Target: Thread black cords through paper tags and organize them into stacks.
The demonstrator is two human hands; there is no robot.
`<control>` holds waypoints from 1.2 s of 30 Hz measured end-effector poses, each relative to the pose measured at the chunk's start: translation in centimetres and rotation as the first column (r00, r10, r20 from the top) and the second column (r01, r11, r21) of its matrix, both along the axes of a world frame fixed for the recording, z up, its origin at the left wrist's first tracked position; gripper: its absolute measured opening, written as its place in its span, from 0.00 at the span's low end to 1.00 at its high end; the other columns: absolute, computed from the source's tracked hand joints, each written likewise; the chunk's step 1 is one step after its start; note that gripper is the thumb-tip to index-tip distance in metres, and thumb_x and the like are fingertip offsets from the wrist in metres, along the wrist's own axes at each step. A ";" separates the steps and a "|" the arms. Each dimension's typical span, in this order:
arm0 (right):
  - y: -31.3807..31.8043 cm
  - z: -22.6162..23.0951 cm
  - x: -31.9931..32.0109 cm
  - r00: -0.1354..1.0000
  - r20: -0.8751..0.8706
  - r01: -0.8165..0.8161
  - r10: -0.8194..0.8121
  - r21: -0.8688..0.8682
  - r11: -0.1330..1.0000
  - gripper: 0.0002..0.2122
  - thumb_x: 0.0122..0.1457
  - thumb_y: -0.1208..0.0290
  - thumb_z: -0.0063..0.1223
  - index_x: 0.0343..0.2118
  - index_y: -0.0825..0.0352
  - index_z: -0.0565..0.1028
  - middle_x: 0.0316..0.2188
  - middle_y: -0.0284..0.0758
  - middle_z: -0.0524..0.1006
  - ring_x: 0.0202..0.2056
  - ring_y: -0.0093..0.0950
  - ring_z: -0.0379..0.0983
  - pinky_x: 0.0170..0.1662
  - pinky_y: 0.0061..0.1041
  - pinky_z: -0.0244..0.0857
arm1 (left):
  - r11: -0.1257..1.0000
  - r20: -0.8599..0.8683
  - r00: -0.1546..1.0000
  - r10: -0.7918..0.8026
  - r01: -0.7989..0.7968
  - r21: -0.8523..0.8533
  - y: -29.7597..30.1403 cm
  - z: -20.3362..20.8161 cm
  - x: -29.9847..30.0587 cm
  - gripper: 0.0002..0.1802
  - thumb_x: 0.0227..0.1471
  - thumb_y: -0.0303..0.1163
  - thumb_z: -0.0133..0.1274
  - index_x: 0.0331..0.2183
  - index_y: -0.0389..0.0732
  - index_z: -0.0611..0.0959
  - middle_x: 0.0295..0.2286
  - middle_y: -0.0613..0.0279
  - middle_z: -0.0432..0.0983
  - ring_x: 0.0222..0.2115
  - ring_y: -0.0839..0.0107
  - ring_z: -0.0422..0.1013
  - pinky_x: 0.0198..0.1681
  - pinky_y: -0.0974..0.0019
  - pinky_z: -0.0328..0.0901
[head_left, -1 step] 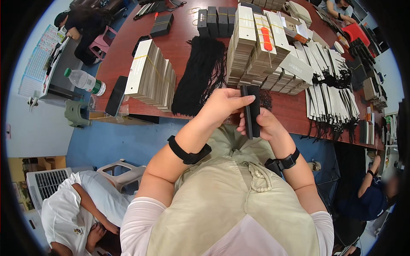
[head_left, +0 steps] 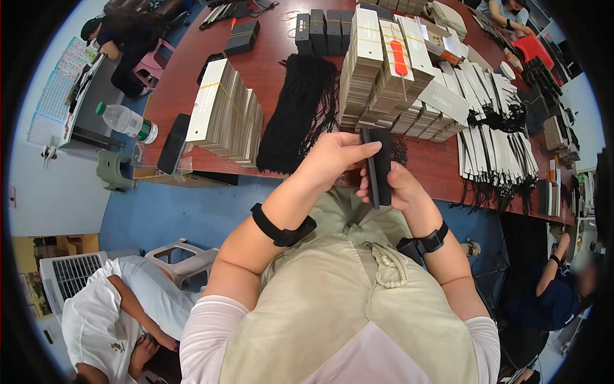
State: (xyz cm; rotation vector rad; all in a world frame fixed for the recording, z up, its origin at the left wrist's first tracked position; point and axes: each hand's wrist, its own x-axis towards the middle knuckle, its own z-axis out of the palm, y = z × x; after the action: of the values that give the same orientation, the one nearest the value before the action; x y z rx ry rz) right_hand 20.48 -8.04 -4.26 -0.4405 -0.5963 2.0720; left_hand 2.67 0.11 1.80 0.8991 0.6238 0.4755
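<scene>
Above my lap, at the table's near edge, a thin stack of black cards [head_left: 382, 168] is held upright between both hands. My left hand [head_left: 332, 157] pinches its upper end, thumb across the front face. My right hand [head_left: 405, 188] closes round the lower part, thumb at the right side and fingers behind. Just beyond my left hand lies a bundle of black cords [head_left: 295, 112] with loose strands. Past the black cards rise tall banded stacks of white tags [head_left: 362, 67]. An orange-handled tool with a thin metal shaft [head_left: 398, 59] rests on top of them.
Another banded white tag stack [head_left: 214, 105], a black phone [head_left: 173, 144] and a plastic bottle [head_left: 128, 121] are on the left. White tags with black cords [head_left: 495, 153] lie at right. Black boxes [head_left: 318, 33] stand farther back. Other people sit around the table [head_left: 428, 168].
The front of the black card stack has turned slightly, showing a little more of its face. My right fingers have shifted slightly; my left hand stays in place.
</scene>
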 end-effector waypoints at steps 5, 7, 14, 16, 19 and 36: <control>0.2 -0.4 0.5 0.999 -0.024 -0.025 0.025 -0.008 1.000 0.30 0.47 0.55 0.63 0.45 0.75 0.69 0.36 0.46 0.76 0.41 0.40 0.76 0.43 0.35 0.73 | 0.996 0.037 0.998 0.058 -0.055 -0.077 0.0 0.0 0.1 0.11 0.53 0.31 0.54 0.35 0.32 0.79 0.24 0.59 0.76 0.19 0.75 0.71 0.21 0.72 0.66; 0.2 0.0 -0.1 0.999 -0.010 -0.031 0.031 -0.017 0.999 0.29 0.48 0.56 0.63 0.45 0.75 0.69 0.36 0.46 0.76 0.41 0.40 0.76 0.43 0.34 0.73 | 0.981 -0.218 0.975 0.051 -0.008 0.193 -0.3 0.6 0.0 0.13 0.53 0.32 0.56 0.36 0.32 0.79 0.25 0.59 0.77 0.20 0.75 0.70 0.23 0.73 0.66; 0.1 -0.5 0.4 0.997 0.070 0.027 -0.026 -0.021 0.999 0.25 0.52 0.61 0.61 0.46 0.76 0.68 0.38 0.48 0.76 0.40 0.40 0.76 0.42 0.36 0.73 | 0.999 0.020 1.000 -0.002 0.002 0.033 0.4 -0.3 -0.3 0.14 0.53 0.32 0.55 0.38 0.31 0.78 0.28 0.57 0.77 0.24 0.75 0.71 0.29 0.71 0.69; 0.1 -0.7 0.6 1.000 -0.001 -0.013 0.013 -0.004 1.000 0.25 0.52 0.61 0.61 0.46 0.76 0.68 0.38 0.48 0.76 0.40 0.41 0.76 0.42 0.37 0.73 | 0.999 0.032 0.999 -0.013 0.011 0.048 0.4 -0.6 -0.5 0.14 0.53 0.31 0.55 0.38 0.31 0.78 0.29 0.57 0.77 0.26 0.74 0.72 0.31 0.70 0.69; 0.0 -0.5 0.5 1.000 -0.015 -0.024 0.023 -0.015 1.000 0.26 0.51 0.60 0.61 0.46 0.76 0.68 0.37 0.47 0.76 0.39 0.40 0.76 0.42 0.36 0.73 | 0.998 0.030 0.999 -0.035 0.034 0.056 0.5 -0.7 -0.8 0.14 0.52 0.30 0.55 0.38 0.30 0.78 0.30 0.56 0.77 0.28 0.73 0.73 0.32 0.69 0.69; -0.3 3.0 -1.1 0.114 0.700 -0.110 -0.705 0.714 0.692 0.21 0.46 0.75 0.60 0.45 0.69 0.71 0.43 0.43 0.74 0.45 0.40 0.71 0.49 0.31 0.64 | 0.522 -0.153 0.979 0.136 0.061 0.851 -0.2 -2.4 -0.4 0.26 0.38 0.22 0.65 0.44 0.32 0.78 0.39 0.59 0.77 0.38 0.77 0.72 0.47 0.69 0.67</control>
State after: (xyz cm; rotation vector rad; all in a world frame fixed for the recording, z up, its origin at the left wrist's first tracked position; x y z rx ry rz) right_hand 19.41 -8.39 -1.29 -1.4015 -1.7220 0.6926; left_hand 2.30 -0.12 -0.57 1.9236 0.5806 0.7641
